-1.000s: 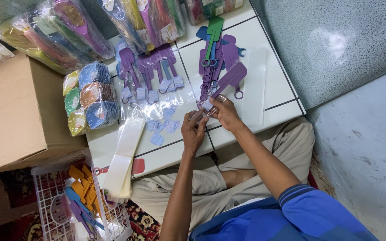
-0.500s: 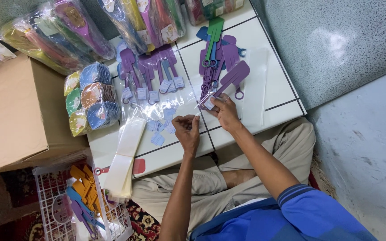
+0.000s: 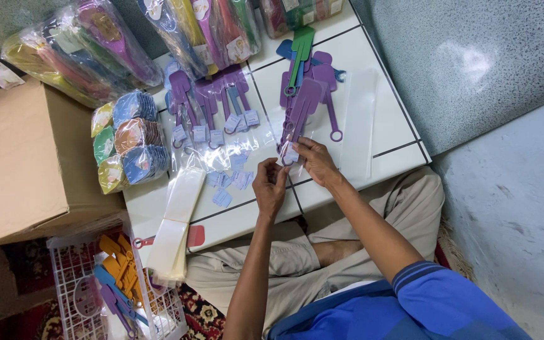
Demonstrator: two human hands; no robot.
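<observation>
The right hand (image 3: 315, 160) had its fingers pinched on a small white paper tag (image 3: 289, 154) at the ring end of a purple hand-shaped plastic swatter (image 3: 302, 108) lying on the white tiled desk (image 3: 385, 135); the left hand (image 3: 271, 186), fingers curled together and seemingly empty, hovered just beside, where a slip might tear the tag

A brown cardboard box (image 3: 17, 157) stands left of the tabletop (image 3: 385, 129). Clear plastic bags (image 3: 96, 50) of coloured pieces line the far edge. Small pale blue labels (image 3: 231, 179) lie loose mid-tabletop; others hang on purple pieces. White empty sleeves (image 3: 174, 220) are stacked at the near-left edge.
</observation>
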